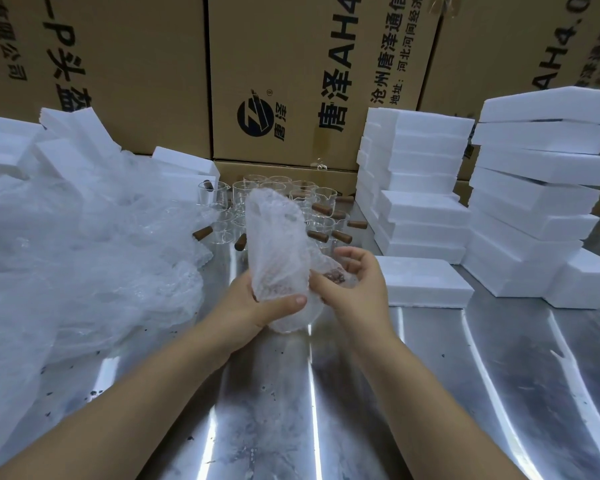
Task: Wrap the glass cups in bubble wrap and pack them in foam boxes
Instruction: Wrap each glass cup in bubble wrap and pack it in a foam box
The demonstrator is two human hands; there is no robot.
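Left hand fingers clamp the bubble wrap sheet around a glass cup; right hand fingers half-curled on its brown handle. Risk: slick glass slipping from the loose, dimpled film onto the steel table. Foam boxes just right.

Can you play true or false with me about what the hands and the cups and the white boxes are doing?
1. Both hands hold a bubble wrap bundle. True.
2. The unwrapped glass cups have blue handles. False: the handles are brown.
3. Foam boxes are stacked at the right. True.
4. The bundle lies flat on the metal table. False: the left hand and right hand hold it above the table.
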